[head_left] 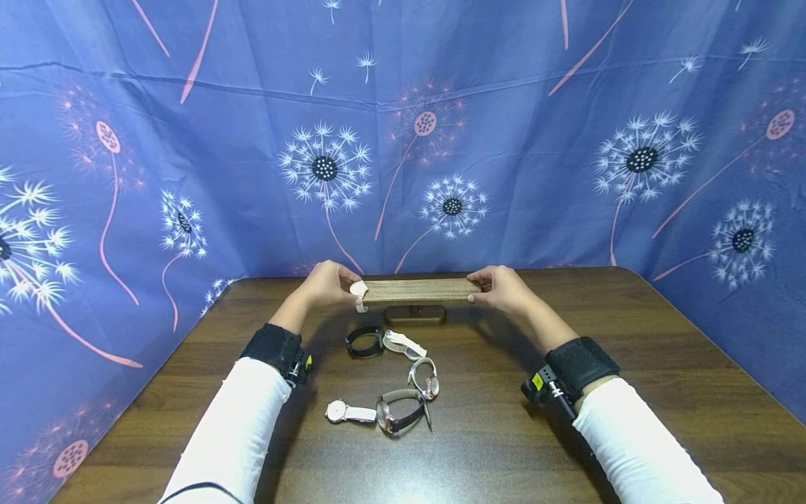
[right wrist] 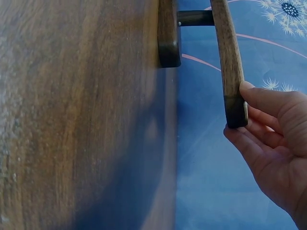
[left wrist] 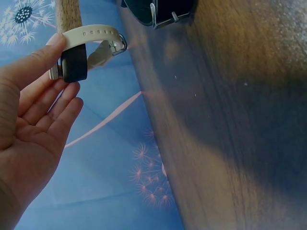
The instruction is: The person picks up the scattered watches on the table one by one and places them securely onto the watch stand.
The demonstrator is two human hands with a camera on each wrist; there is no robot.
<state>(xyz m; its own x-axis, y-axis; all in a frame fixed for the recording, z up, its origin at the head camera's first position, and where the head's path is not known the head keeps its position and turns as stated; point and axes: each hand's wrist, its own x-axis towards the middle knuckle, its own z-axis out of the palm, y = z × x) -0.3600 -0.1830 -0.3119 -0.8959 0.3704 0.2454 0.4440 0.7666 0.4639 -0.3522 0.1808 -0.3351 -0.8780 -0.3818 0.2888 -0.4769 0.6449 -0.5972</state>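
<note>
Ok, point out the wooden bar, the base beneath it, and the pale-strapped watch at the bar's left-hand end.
Wooden bar [head_left: 418,290]: head view, middle of its long face.
Base [head_left: 414,318]: head view, middle of its visible surface.
Pale-strapped watch [left wrist: 96,33]: left wrist view, on the holed strap.

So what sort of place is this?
Probably an indoor spot set up for filming: a dandelion-patterned blue cloth hangs like a backdrop behind a wood-grain table, and a small camera is strapped to the person's right wrist.
</note>
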